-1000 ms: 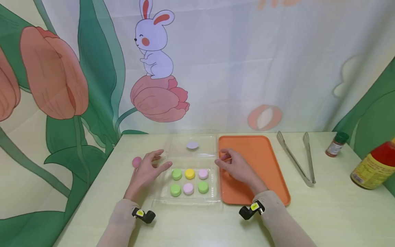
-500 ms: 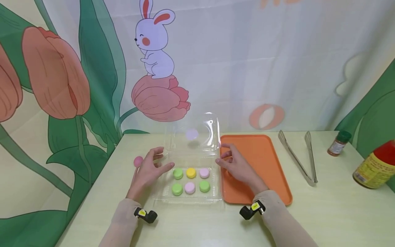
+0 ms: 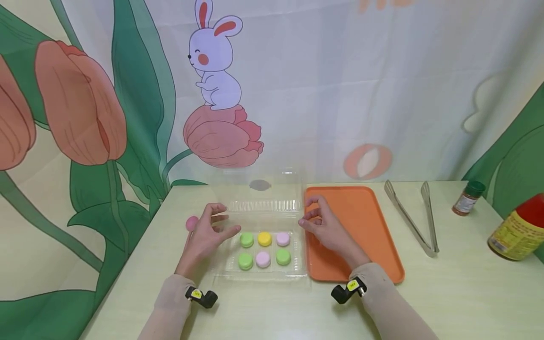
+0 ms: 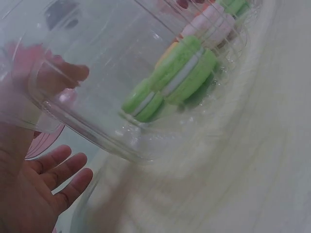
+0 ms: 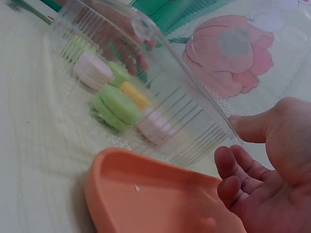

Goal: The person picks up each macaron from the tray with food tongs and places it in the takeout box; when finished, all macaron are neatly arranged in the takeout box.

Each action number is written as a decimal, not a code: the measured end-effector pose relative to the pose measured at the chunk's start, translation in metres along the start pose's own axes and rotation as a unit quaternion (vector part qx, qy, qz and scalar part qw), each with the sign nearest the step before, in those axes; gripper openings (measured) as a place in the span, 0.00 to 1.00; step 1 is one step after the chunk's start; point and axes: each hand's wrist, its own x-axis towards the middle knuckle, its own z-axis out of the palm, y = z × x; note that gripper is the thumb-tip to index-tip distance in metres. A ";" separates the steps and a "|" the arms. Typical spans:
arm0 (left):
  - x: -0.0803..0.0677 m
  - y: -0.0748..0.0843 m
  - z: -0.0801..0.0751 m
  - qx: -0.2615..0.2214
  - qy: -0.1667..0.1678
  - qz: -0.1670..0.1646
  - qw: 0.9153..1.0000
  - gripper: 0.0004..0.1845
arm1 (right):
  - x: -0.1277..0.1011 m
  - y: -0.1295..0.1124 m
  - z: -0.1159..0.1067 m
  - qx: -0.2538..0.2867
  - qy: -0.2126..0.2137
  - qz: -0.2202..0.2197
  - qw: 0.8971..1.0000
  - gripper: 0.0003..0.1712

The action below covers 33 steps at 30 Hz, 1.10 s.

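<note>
A clear hinged plastic box (image 3: 229, 274) holds several macarons, green, yellow and pale pink, in two rows. Above its hinge side the clear lid (image 3: 280, 177) stands raised and seems to lean over toward the box. A dark-looking oval sticker (image 3: 260, 184) shows on it. At the box's left side is my left hand (image 3: 207, 237), thumb and fingers spread apart, with the thumb seen through plastic in the left wrist view. On the right, my right hand (image 3: 327, 229) has its fingers loosely bent, the thumb (image 5: 252, 127) at the plastic edge. Whether it touches cannot be told.
An orange tray (image 3: 361, 226) lies directly right of the box. Farther right are metal tongs (image 3: 410, 222), a small green-capped jar (image 3: 468, 197) and a red-and-yellow bottle (image 3: 516, 231). A round pink object (image 3: 192, 223) sits left of the left hand. A printed curtain (image 3: 323, 94) hangs behind.
The lid has swung up from lying back, through upright, to a forward lean, and its sticker has gone from pale to dark. Both hands keep nearly the same place and pose.
</note>
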 end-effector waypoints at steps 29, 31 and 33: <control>-0.003 -0.003 -0.041 -0.039 -0.128 0.024 0.991 0.20 | -0.003 -0.007 -0.011 0.002 -0.006 0.034 0.999 0.13; -0.004 -0.004 -0.040 -0.036 -0.129 0.028 0.991 0.20 | -0.005 -0.006 -0.010 -0.003 -0.005 0.036 0.999 0.12; -0.005 -0.005 -0.038 -0.026 -0.126 0.035 0.991 0.19 | -0.007 -0.006 -0.009 -0.013 -0.005 0.038 0.999 0.10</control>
